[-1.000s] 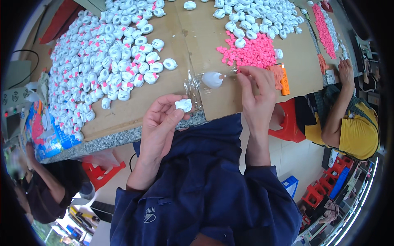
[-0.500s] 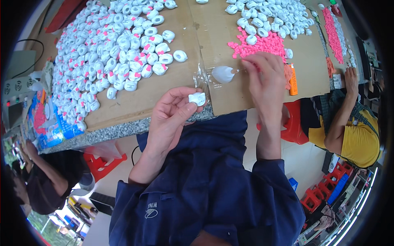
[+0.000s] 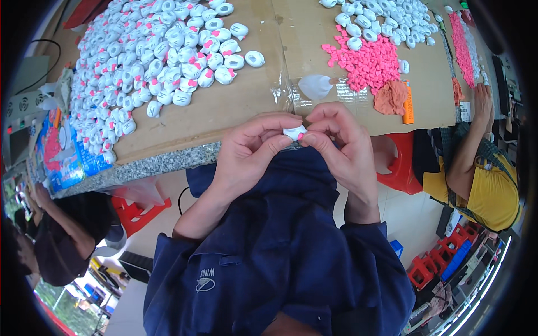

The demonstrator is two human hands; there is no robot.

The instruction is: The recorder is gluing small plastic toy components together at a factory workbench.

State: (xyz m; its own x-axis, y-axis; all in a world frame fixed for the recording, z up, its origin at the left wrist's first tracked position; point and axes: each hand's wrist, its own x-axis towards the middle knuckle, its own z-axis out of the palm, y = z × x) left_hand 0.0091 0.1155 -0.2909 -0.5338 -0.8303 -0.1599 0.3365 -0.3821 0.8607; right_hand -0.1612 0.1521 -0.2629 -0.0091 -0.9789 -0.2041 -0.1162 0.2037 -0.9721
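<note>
Close to the table's front edge, my left hand (image 3: 249, 148) pinches a small white cat-head-shaped piece (image 3: 292, 131) between thumb and fingers. My right hand (image 3: 344, 145) meets it from the other side, its thumb and fingertips closed at a small pink bow-shaped piece (image 3: 301, 136) on the white piece's right edge. The fingertips partly cover both parts. Beyond my hands a translucent white squeeze bottle (image 3: 315, 87) lies on the cardboard. Loose pink pieces (image 3: 370, 64) are heaped to the right of it.
Many white pieces with pink bows (image 3: 162, 56) cover the left side; plain white ones (image 3: 386, 19) lie at the far right. A crumpled orange cloth (image 3: 391, 98) sits beside an orange tube (image 3: 408, 106). Co-workers sit on both sides, one in a yellow shirt (image 3: 493, 193).
My right hand has come from beside the bottle and pink heap to the white piece. A pink piece now shows on it. My left hand has shifted slightly right.
</note>
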